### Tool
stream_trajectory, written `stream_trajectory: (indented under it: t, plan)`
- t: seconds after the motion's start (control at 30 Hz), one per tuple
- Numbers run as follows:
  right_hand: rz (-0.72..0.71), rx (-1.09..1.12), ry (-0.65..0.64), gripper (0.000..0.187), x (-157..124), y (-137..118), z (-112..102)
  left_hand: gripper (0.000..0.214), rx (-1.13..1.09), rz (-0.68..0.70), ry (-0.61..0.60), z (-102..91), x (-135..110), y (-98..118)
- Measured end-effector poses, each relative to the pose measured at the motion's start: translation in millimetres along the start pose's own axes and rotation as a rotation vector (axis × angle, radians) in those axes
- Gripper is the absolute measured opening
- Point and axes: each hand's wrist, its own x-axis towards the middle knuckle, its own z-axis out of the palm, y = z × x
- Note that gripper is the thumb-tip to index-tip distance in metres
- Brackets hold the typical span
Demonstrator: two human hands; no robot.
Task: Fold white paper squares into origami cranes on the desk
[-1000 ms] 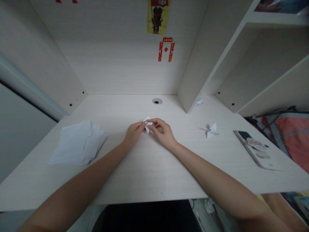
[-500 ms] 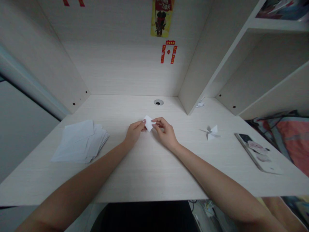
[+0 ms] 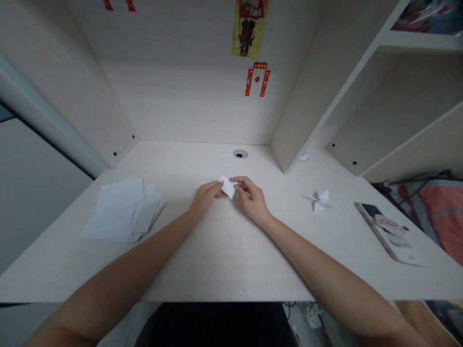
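A small folded piece of white paper (image 3: 227,187) is held between my two hands, just above or on the desk near its middle. My left hand (image 3: 206,196) pinches its left corner, thumb on top and fingers partly hidden beneath. On the other side, my right hand (image 3: 251,197) grips the right edge between thumb and fingertips. The paper looks like a small diamond; its fold layers are too small to make out. Farther right lies a folded white paper figure (image 3: 320,200) with pointed, wing-like parts, touched by neither hand.
A loose stack of white paper sheets (image 3: 123,209) lies at the left on the pale desk (image 3: 217,270). A phone in a decorated case (image 3: 388,233) rests at the right. Behind my hands is a round cable hole (image 3: 240,153); an upright divider (image 3: 294,120) stands to its right.
Both hands still hold the folded paper, which has turned slightly. The whole view has shifted a little, so everything appears slightly farther right.
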Motion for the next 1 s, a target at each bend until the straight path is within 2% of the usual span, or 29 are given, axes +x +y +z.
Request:
stream_trajectory:
  t: [0.3, 0.5, 0.63, 0.83, 1.0]
  plan:
    - [-0.118, -0.131, 0.02, 0.021, -1.1, -2.6, -1.8, 0.038, 0.014, 0.028, -0.063, 1.1, -1.2, -3.0]
    - [-0.07, -0.124, -0.001, 0.019, -2.0, -3.1, -0.1, 0.035, 0.0, 0.004, -0.003, 0.3, -0.8, -3.9]
    - [-0.076, -0.136, -0.002, 0.019, -2.0, -3.6, 0.3, 0.032, -0.006, 0.0, -0.02, -1.6, 0.9, -5.0]
    - [-0.143, -0.158, -0.029, 0.022, -1.4, -1.5, -0.6, 0.027, -0.012, 0.027, -0.033, -3.6, 2.2, -8.7]
    - [-0.218, -0.197, -0.088, 0.031, -1.2, -4.1, -0.9, 0.025, -0.072, 0.033, 0.033, -4.1, 2.9, -9.5]
